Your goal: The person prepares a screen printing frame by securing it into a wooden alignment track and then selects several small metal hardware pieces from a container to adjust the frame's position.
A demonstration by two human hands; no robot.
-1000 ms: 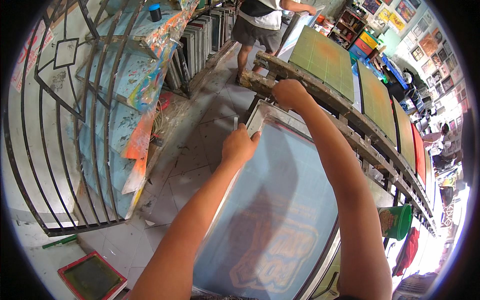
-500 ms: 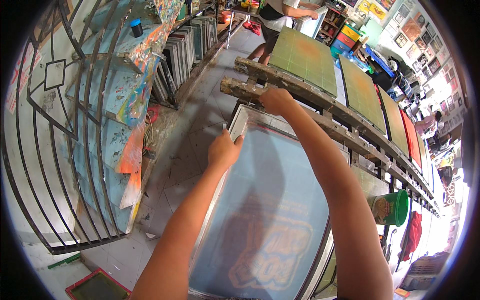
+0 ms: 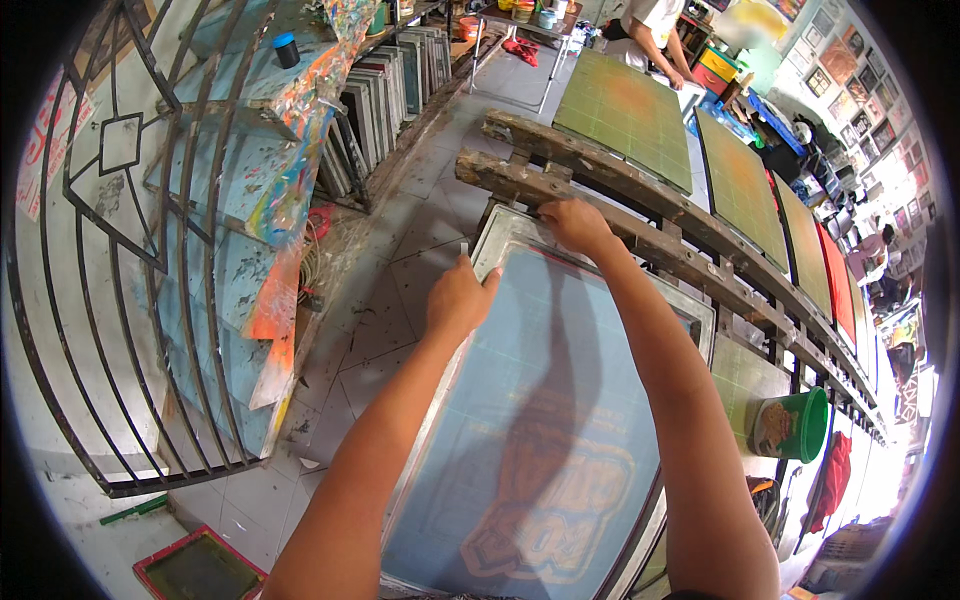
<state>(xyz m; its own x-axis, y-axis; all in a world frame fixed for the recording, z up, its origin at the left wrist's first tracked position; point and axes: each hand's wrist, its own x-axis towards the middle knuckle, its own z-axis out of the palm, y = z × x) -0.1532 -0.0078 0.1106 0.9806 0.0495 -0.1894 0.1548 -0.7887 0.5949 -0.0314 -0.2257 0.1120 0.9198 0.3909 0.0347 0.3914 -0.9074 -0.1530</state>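
A screen-printing frame (image 3: 492, 238) with pale blue mesh and a faint orange lettered design lies in front of me, over a greenish board. My left hand (image 3: 462, 297) is closed round the frame's left side near its far corner, thumb on top. A small pale piece shows at its fingertips; I cannot make out what it is. My right hand (image 3: 578, 226) rests at the frame's far edge beside the wooden rail (image 3: 590, 212), fingers curled down. Its fingertips are hidden, so what they hold, if anything, does not show.
Greenish boards (image 3: 625, 120) line up beyond the rails. A green bucket (image 3: 803, 425) stands at the right. Paint-stained blue steps (image 3: 225, 190) rise behind a metal railing (image 3: 120, 250) at the left. Stored frames (image 3: 385, 100) stand farther back. A person (image 3: 650, 35) bends near the far boards.
My right hand has come from over the rail toward me, onto the frame's far edge. My left hand keeps its grip. The person at the back has moved right with a light panel.
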